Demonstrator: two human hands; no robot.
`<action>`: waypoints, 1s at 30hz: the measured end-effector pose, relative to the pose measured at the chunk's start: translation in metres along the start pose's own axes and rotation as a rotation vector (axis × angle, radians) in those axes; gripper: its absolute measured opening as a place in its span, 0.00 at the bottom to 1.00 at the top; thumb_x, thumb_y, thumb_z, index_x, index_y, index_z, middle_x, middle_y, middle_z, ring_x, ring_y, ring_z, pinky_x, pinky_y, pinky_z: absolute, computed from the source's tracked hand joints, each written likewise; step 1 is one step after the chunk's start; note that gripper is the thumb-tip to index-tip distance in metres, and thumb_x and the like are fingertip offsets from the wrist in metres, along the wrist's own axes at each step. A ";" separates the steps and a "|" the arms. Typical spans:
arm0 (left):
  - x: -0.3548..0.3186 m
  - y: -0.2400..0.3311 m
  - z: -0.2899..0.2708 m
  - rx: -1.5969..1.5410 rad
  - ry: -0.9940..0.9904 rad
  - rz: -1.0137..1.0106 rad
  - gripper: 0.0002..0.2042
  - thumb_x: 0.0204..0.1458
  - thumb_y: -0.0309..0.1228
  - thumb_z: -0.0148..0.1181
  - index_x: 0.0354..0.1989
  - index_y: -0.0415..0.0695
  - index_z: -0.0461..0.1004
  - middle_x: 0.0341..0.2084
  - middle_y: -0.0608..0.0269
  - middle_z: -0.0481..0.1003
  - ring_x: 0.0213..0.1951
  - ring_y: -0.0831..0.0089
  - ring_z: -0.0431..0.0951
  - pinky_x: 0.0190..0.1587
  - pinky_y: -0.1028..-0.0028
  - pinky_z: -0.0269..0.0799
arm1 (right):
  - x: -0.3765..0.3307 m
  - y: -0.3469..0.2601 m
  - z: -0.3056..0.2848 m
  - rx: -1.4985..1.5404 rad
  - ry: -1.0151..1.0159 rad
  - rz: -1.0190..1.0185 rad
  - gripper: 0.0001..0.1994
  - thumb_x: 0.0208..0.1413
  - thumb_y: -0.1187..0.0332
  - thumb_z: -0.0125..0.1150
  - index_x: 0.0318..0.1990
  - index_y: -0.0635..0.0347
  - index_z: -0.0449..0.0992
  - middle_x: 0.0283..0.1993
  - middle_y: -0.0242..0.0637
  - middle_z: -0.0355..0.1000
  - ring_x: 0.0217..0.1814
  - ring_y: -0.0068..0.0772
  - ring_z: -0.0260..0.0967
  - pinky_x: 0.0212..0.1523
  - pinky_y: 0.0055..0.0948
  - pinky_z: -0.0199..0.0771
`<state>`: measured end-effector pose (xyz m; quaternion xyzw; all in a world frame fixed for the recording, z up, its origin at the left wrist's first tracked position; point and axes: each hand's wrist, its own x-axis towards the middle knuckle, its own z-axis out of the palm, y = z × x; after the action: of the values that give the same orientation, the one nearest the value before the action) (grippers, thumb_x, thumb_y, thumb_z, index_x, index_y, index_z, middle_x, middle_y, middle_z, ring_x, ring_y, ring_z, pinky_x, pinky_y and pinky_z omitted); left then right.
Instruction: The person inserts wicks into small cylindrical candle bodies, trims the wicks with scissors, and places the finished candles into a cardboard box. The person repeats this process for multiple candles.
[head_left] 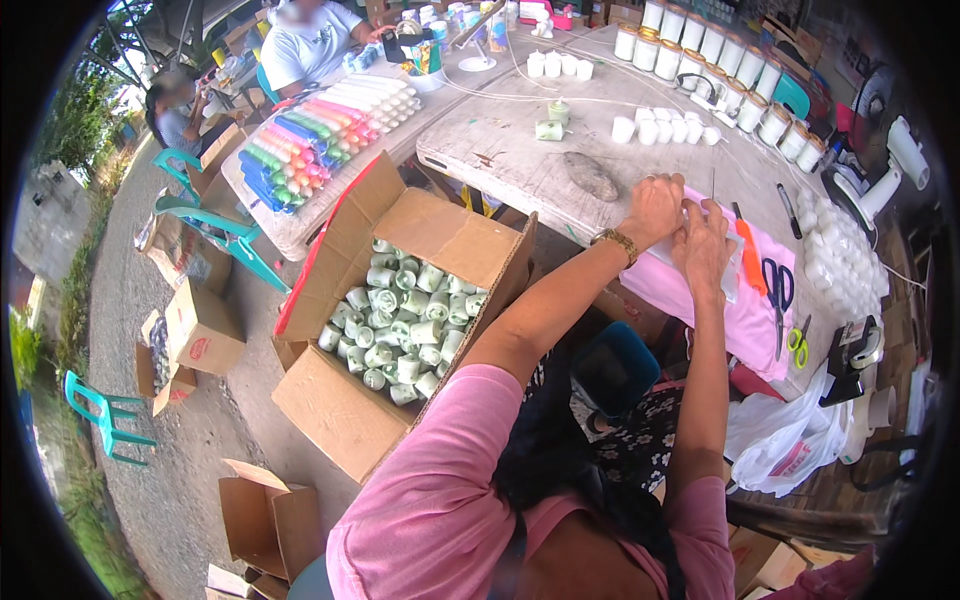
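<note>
Both my hands meet at the near edge of the table, over a pink cloth (757, 335). My left hand (657, 207), a gold-toned bracelet at its wrist, is closed with its fingers curled. Right beside it, my right hand (702, 243) is closed too, fingers bent and pressed together. What they pinch is hidden by the fingers. A thin upright line, perhaps a wick, shows just above them. Some whitish, translucent sheet peeks out beside my right hand. On the cloth lie an orange-handled tool (749, 258) and dark-handled scissors (777, 290); yellow-green snips (798, 342) rest by its edge.
An open cardboard box (405, 430) of pale green candles (400, 310) stands at my left. White candles (665, 128), a flat stone (592, 176) and lidded white jars (718, 50) sit on the table. A fan (880, 170) is at right; a person (310, 45) sits beyond colourful wrapped candles (320, 135).
</note>
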<state>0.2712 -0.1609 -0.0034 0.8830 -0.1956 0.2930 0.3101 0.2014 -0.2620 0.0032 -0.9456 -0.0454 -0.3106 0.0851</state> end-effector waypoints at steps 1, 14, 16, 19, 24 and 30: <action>0.002 -0.001 -0.001 -0.018 -0.055 -0.052 0.09 0.42 0.33 0.59 0.30 0.42 0.73 0.26 0.47 0.76 0.35 0.53 0.78 0.37 0.59 0.74 | 0.000 -0.001 0.000 0.030 0.010 -0.006 0.24 0.42 0.73 0.61 0.52 0.51 0.72 0.59 0.39 0.60 0.56 0.41 0.60 0.45 0.48 0.58; 0.011 -0.007 0.007 -0.296 -0.082 -0.349 0.12 0.44 0.36 0.54 0.29 0.42 0.78 0.31 0.48 0.78 0.39 0.55 0.78 0.44 0.64 0.73 | -0.003 -0.004 -0.003 0.113 0.069 -0.017 0.25 0.42 0.71 0.64 0.53 0.51 0.71 0.57 0.36 0.62 0.57 0.40 0.61 0.48 0.46 0.59; 0.012 -0.009 0.008 -0.314 -0.044 -0.344 0.12 0.41 0.37 0.54 0.27 0.40 0.78 0.30 0.47 0.78 0.37 0.54 0.78 0.43 0.64 0.74 | -0.004 -0.002 0.000 0.148 0.104 -0.036 0.24 0.43 0.71 0.64 0.53 0.51 0.71 0.56 0.36 0.63 0.56 0.40 0.62 0.48 0.46 0.60; 0.013 -0.012 0.009 -0.306 -0.038 -0.307 0.13 0.40 0.37 0.54 0.27 0.39 0.78 0.29 0.45 0.78 0.36 0.53 0.79 0.42 0.64 0.74 | -0.006 -0.003 -0.002 0.093 0.140 -0.075 0.22 0.45 0.69 0.63 0.51 0.57 0.71 0.55 0.37 0.65 0.56 0.42 0.63 0.49 0.45 0.62; 0.015 -0.014 0.006 -0.259 -0.081 -0.287 0.14 0.39 0.36 0.53 0.28 0.39 0.79 0.30 0.46 0.78 0.37 0.53 0.78 0.43 0.64 0.74 | -0.006 0.001 0.002 0.113 0.185 -0.140 0.20 0.46 0.69 0.62 0.50 0.58 0.71 0.55 0.38 0.66 0.57 0.42 0.64 0.49 0.44 0.62; 0.017 -0.011 0.004 -0.209 -0.129 -0.276 0.14 0.40 0.36 0.53 0.28 0.39 0.79 0.33 0.48 0.78 0.39 0.53 0.78 0.43 0.64 0.74 | -0.004 0.000 0.000 0.175 0.148 -0.070 0.16 0.45 0.70 0.63 0.44 0.53 0.72 0.51 0.33 0.67 0.53 0.40 0.64 0.47 0.45 0.60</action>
<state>0.2914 -0.1579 -0.0005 0.8813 -0.1215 0.1684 0.4244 0.1982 -0.2621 0.0005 -0.9070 -0.0988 -0.3769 0.1596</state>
